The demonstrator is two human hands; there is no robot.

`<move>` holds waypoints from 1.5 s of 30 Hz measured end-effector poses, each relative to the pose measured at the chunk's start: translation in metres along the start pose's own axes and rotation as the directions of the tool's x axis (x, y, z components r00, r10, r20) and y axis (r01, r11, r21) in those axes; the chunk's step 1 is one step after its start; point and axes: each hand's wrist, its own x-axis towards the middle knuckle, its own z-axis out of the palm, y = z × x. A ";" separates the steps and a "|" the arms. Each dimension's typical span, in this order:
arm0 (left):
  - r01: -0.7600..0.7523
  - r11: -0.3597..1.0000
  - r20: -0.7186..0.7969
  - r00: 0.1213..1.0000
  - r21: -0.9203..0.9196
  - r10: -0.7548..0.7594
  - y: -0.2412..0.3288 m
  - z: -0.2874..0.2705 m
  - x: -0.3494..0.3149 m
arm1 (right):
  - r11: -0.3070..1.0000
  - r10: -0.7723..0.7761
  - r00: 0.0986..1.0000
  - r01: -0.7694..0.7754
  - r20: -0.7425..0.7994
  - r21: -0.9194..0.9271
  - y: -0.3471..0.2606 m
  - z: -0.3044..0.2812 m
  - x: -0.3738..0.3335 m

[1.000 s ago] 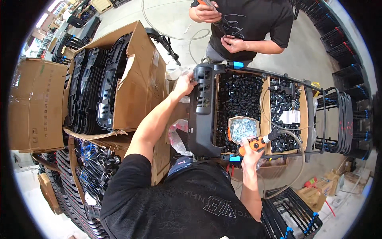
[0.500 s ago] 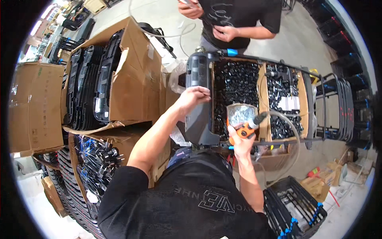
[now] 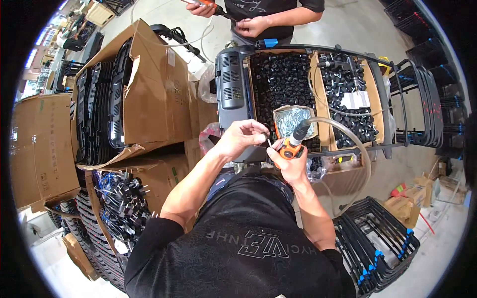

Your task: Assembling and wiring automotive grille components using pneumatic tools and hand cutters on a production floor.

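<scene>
My right hand point(image 3: 292, 166) is closed around an orange-and-black air screwdriver point(image 3: 290, 148) with a clear hose point(image 3: 355, 139) running from it. Its thin metal tip points left, toward my left hand point(image 3: 242, 139). The thumb and fingers of that hand pinch a small dark part point(image 3: 267, 134) close to the tip; its exact kind is too small to make out. Just beyond the hands, a small open box of silver screws point(image 3: 293, 121) rests on a carton full of small black plastic parts point(image 3: 285, 79). The dark grey machine housing point(image 3: 231, 84) lies left of that carton.
A second carton of black parts point(image 3: 348, 82) sits to the right, inside a black tube frame point(image 3: 397, 107). Large cartons hold black covers point(image 3: 102, 104) and bundled cables point(image 3: 124, 198) at left. Black frames point(image 3: 377, 243) stack lower right. Across from me, a co-worker's hands point(image 3: 251, 26) hold another tool.
My left hand has left the grey housing and come in beside the screwdriver, pinching a small part. The screwdriver has come down and left, its tip toward that hand. The view has shifted.
</scene>
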 end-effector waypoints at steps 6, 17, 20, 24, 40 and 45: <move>0.047 0.991 -0.056 0.997 -0.122 -0.054 -0.009 0.005 -0.012 | 0.998 0.068 0.996 -0.069 0.057 0.011 -0.003 0.002 -0.003; 0.093 0.938 -0.112 0.984 -0.335 -0.138 -0.046 -0.008 -0.040 | 0.993 0.108 0.990 -0.113 0.094 0.045 0.017 0.018 -0.004; 0.081 0.906 -0.140 0.978 -0.414 -0.151 -0.055 -0.018 -0.047 | 0.979 0.195 0.972 -0.186 0.128 -0.082 0.017 0.025 0.001; 0.118 0.829 -0.503 0.838 0.547 0.213 -0.039 -0.083 -0.047 | 0.980 0.161 0.985 -0.151 0.066 -0.129 0.048 0.017 0.000; 0.187 0.251 -0.292 0.821 0.950 0.491 -0.058 -0.133 -0.027 | 0.983 0.166 0.972 -0.176 -0.166 -0.051 0.043 0.013 0.003; 0.340 0.341 -0.461 0.795 0.877 0.395 -0.068 -0.108 -0.047 | 0.981 0.166 0.964 -0.184 -0.208 -0.070 0.040 0.019 0.008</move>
